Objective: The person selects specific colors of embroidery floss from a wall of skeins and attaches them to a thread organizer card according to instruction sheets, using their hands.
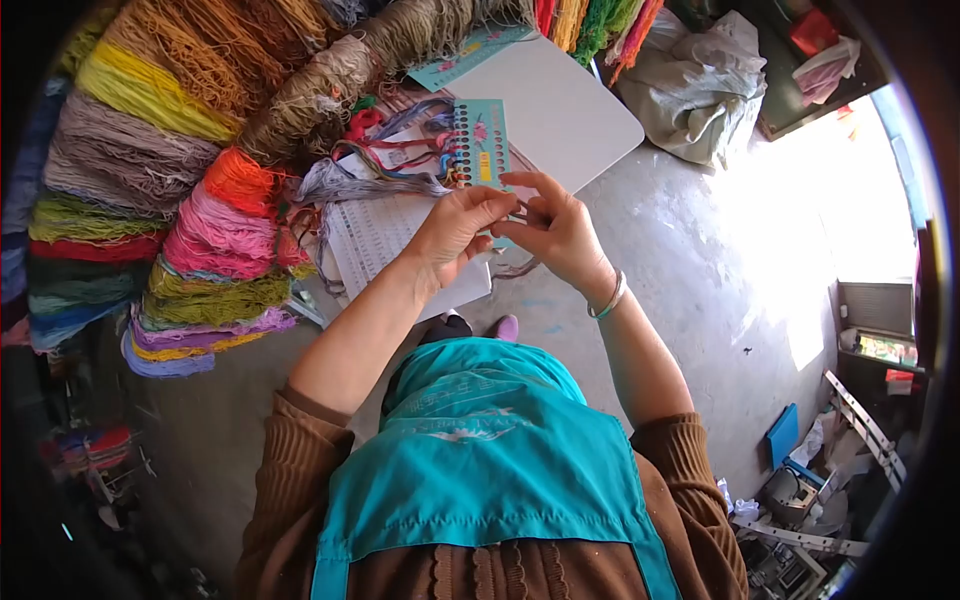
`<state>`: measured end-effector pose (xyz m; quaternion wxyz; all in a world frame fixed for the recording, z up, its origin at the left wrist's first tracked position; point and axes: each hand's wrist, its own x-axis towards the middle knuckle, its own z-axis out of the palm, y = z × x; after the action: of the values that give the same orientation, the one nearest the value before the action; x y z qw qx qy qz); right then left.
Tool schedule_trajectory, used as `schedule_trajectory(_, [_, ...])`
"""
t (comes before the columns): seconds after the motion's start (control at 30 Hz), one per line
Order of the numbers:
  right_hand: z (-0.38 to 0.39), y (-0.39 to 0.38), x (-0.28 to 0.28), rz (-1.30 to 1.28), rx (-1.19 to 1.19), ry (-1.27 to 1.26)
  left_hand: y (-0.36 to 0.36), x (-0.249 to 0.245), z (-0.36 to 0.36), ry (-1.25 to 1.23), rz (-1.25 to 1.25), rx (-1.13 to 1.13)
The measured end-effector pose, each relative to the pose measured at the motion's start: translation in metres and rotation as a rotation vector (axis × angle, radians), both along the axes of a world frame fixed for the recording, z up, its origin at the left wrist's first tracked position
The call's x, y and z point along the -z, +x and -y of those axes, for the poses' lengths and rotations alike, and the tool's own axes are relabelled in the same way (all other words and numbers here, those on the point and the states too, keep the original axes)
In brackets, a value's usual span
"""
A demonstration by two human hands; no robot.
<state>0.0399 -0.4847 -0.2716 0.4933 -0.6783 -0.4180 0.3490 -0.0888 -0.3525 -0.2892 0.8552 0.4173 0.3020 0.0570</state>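
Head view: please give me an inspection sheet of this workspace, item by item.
Surface: white board lying on a concrete floor, partly covered by a printed chart sheet.
Job's things: teal thread organiser card with threads looped through its holes; thin thread strands at the hands.
Clutter: stacked coloured yarn skeins on the left; loose thread bundle on the sheet.
Hands: left hand pinches the strands; right hand, bracelet on its wrist, touches them, grip unclear.
Cables: nothing seen.
Surroundings: grey sack beyond the board; metal parts at the lower right.
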Motion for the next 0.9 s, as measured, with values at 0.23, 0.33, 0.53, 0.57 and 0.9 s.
schedule_trajectory(0.23, [-0.020,-0.038,0.049,0.300,0.126,0.135,-0.034,0.044,-0.017,0.284,-0.053,-0.024])
schedule_trajectory(0.33, [-0.025,-0.045,0.057,0.438,0.144,0.240,-0.044,0.046,-0.021,0.287,-0.103,0.011])
schedule_trajectory(0.53, [-0.045,-0.039,0.076,0.093,0.294,0.118,-0.048,0.049,-0.018,0.231,-0.178,-0.069])
schedule_trajectory(0.57, [-0.052,-0.031,0.081,0.122,0.312,0.073,-0.046,0.048,-0.016,0.249,-0.191,-0.149])
schedule_trajectory(0.9, [-0.063,-0.018,0.106,0.140,0.306,0.008,-0.028,0.065,-0.034,0.094,-0.159,-0.055])
